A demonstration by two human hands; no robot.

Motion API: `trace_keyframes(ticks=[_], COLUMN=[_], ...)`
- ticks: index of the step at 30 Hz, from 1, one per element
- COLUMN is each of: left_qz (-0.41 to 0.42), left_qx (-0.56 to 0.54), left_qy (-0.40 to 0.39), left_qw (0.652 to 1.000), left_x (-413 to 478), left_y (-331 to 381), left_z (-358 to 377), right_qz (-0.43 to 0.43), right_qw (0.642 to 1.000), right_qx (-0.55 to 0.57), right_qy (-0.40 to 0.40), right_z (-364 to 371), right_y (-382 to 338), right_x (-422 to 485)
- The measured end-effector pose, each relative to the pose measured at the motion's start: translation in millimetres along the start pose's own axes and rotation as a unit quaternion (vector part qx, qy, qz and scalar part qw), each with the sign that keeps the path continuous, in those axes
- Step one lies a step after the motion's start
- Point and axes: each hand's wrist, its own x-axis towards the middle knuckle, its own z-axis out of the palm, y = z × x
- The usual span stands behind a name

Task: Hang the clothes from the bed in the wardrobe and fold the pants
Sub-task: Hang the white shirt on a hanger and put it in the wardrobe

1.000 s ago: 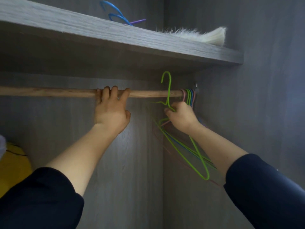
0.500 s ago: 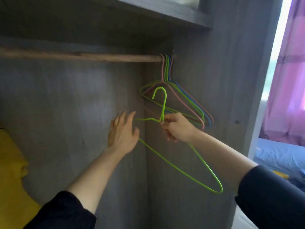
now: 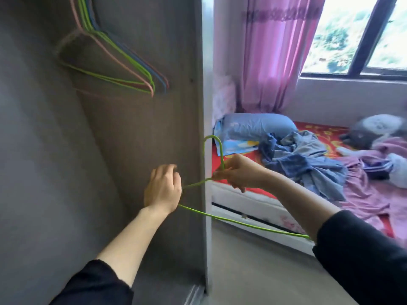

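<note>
The green hanger (image 3: 222,155) is pinched at its neck by the fingers of the right hand (image 3: 239,175), hook up. Its long axis is laid across, leftward behind the left hand (image 3: 163,188), whose curled fingers' hold cannot be told. The clothes (image 3: 304,164) are heaped on the bed (image 3: 259,208), rightward beyond the right fingers and nearer that hand.

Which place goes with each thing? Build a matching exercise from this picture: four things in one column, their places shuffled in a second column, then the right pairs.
Things
1. green hanger
2. spare hangers
3. blue pillow
4. pink curtain

Places
a. beside the window
b. in the right hand
c. on the bed, at the end nearest the wardrobe
d. hanging inside the wardrobe

Pairs: 1-b, 2-d, 3-c, 4-a
</note>
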Motion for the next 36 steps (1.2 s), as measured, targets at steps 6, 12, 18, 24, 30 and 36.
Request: trace_keyframes(ticks=[6, 12, 18, 24, 30, 36], left_qz=[0.064, 0.061, 0.089, 0.142, 0.178, 0.190], left_qx=[-0.017, -0.036, -0.060, -0.051, -0.041, -0.044], left_qy=[-0.103, -0.207, -0.300, -0.354, -0.393, -0.434], left_qw=[0.992, 0.976, 0.948, 0.923, 0.901, 0.879], left_x=[-24, -34, -64, -72, -50, 1], left_y=[103, 242, 384, 493, 571, 646], left_z=[97, 203, 292, 365, 452, 557], right_qz=[0.094, 0.182, 0.273, 0.333, 0.357, 0.375], right_qw=[0.995, 0.980, 0.945, 0.906, 0.882, 0.864], right_qx=[0.004, 0.003, 0.078, 0.095, 0.117, 0.113], right_qy=[0.020, 0.083, 0.163, 0.242, 0.286, 0.315], right_z=[-64, -142, -224, -286, -344, -423], right_y=[103, 229, 345, 432, 517, 607], right_x=[-57, -119, -198, -245, -243, -201])
